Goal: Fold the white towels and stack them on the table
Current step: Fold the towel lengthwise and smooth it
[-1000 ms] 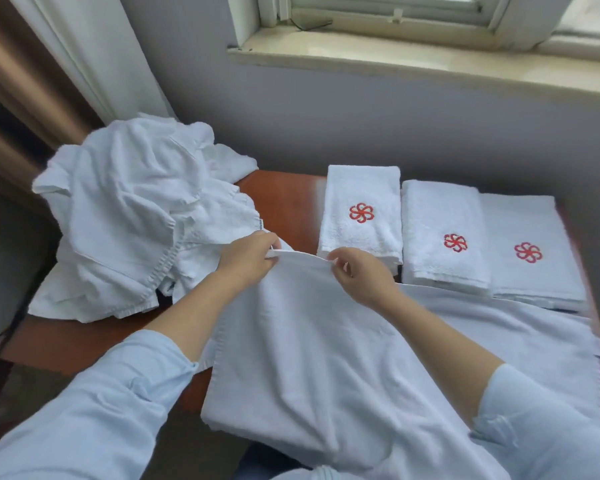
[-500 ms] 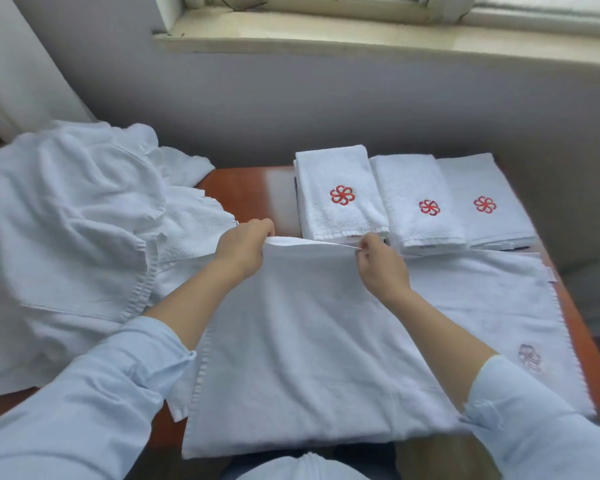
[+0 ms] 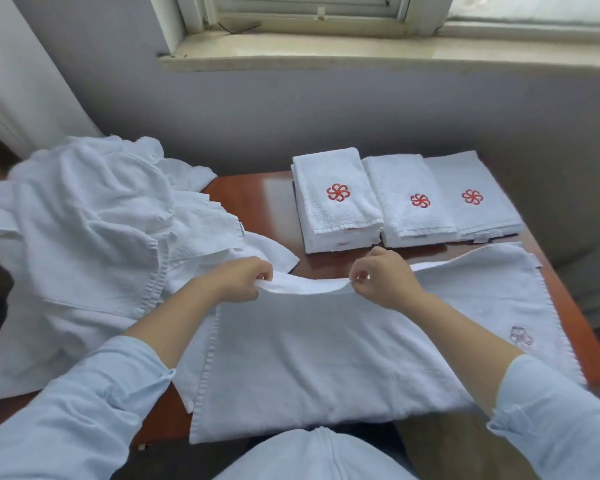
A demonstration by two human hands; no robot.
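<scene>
since both hands are on the far edge of the spread towel (image 3: 326, 358), the next move turns on how that towel lies: its long axis runs left to right across the counter (image 3: 257, 199), with most of the free length to the right of the hands. left hand (image 3: 248, 282) grips the far-left corner, fingers curled round the cloth. right hand (image 3: 381, 278) pinches the same far edge further along, thumb against forefinger, and the edge sags a little between the two. beyond the right hand the towel lies flat out to its right hem, a faint logo (image 3: 520, 337) showing through near that end (looks like the reverse side, can't be sure). the near edge hangs over the counter's front, toward the person.

my guess is the lifted edge comes toward the person or across to the right; the left hand is on the corner, so it likely leads.

three folded stacks (image 3: 413, 199) sit side by side just behind the hands, red logos up, apart from the towel. unfolded pile (image 3: 84, 237) is heaped on the left, touching the towel's left hem.

hard to tell: left fingertips are buried in cloth, the near-right corner is under the right sleeve (image 3: 551, 417), and i can't tell whether the towel is a single layer or how many are in each stack.
</scene>
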